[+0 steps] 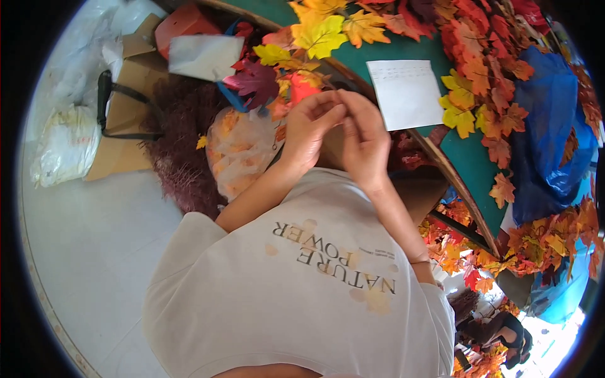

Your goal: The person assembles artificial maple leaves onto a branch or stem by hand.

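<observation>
My left hand (pixel 311 127) and my right hand (pixel 367 135) meet in front of my chest, close to the edge of the green-topped table (pixel 353 60). The fingertips of both are pinched together and nearly touch; what they hold, if anything, is too small or hidden to make out. Just beyond my left hand are a bright red artificial maple leaf (pixel 301 88) and a dark purple-red one (pixel 253 83). Yellow artificial maple leaves (pixel 320 36) lie farther off on the table. To the right of my right hand rests a white sheet of paper (pixel 406 94) with faint writing.
Left of me stand a clear bag of orange leaves (pixel 239 148), a heap of dark purple twiggy stems (pixel 186 138) and a cardboard box (pixel 129 148). Red and orange leaf garlands (pixel 482 69) and a blue plastic bag (pixel 548 126) cover the table's right side.
</observation>
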